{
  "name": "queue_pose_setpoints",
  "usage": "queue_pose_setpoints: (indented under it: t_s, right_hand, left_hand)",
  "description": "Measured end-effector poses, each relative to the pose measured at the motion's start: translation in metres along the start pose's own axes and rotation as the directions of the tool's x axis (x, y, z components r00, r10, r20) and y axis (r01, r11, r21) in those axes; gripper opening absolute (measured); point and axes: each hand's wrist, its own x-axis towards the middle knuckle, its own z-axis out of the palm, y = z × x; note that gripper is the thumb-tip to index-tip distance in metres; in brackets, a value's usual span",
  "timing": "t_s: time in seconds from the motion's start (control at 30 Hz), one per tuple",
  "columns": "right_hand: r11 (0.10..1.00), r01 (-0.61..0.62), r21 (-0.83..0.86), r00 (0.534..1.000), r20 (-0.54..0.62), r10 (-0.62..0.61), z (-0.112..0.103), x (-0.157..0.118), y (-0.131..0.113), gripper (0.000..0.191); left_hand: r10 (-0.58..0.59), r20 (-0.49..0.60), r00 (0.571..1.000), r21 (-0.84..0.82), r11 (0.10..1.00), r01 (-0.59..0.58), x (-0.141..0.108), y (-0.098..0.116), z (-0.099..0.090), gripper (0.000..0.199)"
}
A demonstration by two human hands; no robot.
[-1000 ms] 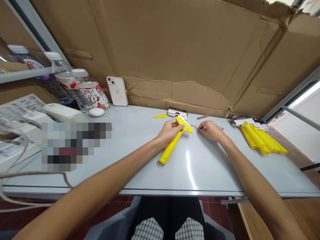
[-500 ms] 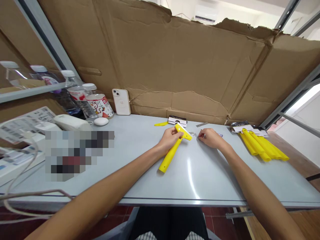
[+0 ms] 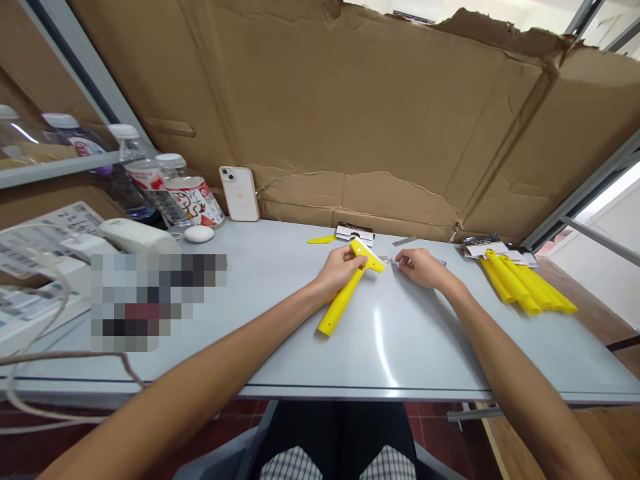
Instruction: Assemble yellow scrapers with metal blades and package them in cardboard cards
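Note:
My left hand (image 3: 339,269) is closed around the head of a yellow scraper (image 3: 343,301), whose long handle slants down toward the front edge of the table. A pale blade edge lies along the scraper's head. Just right of it my right hand (image 3: 419,267) has its fingertips pinched at the tabletop, beside a few small metal screws (image 3: 391,261). Whether a screw sits between those fingertips is too small to make out. Behind the hands lie a flat metal blade (image 3: 405,241), a yellow plastic piece (image 3: 321,239) and a printed card (image 3: 355,233).
Several yellow scraper handles (image 3: 525,283) with cards lie at the right of the table (image 3: 430,353). A phone (image 3: 239,194) leans on the cardboard wall (image 3: 310,100). Bottles (image 3: 197,200), a white mouse (image 3: 199,234) and cables (image 3: 65,358) are at the left, near a blurred-out patch.
The camera view has tilted down slightly, so the scene sits higher. My right hand has shifted a little at the screws; my left hand keeps its hold on the scraper.

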Motion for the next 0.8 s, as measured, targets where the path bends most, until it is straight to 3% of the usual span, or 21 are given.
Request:
queue_pose_setpoints:
  t_s: [0.2, 0.57, 0.67, 0.8]
  right_hand:
    - [0.996, -0.001, -0.09, 1.0, -0.019, -0.001, -0.003, -0.001, 0.001, 0.034]
    - [0.997, 0.028, -0.07, 0.998, -0.057, -0.032, 0.001, 0.001, 0.002, 0.015]
    - [0.995, 0.102, -0.002, 0.984, -0.148, -0.101, 0.0, 0.001, -0.002, 0.013]
    - [0.943, 0.266, 0.199, 0.924, -0.333, -0.191, 0.0, -0.003, -0.023, 0.011]
  left_hand:
    - [-0.003, -0.004, 1.0, 0.007, 1.0, 0.003, -0.001, 0.002, 0.0, 0.01]
    - [0.007, 0.002, 1.0, 0.026, 1.0, -0.007, 0.001, -0.001, 0.0, 0.008]
    - [0.022, 0.004, 1.0, 0.031, 0.999, -0.022, 0.002, -0.003, 0.0, 0.011]
    - [0.06, 0.02, 0.998, 0.04, 0.997, -0.061, 0.003, -0.007, -0.001, 0.015]
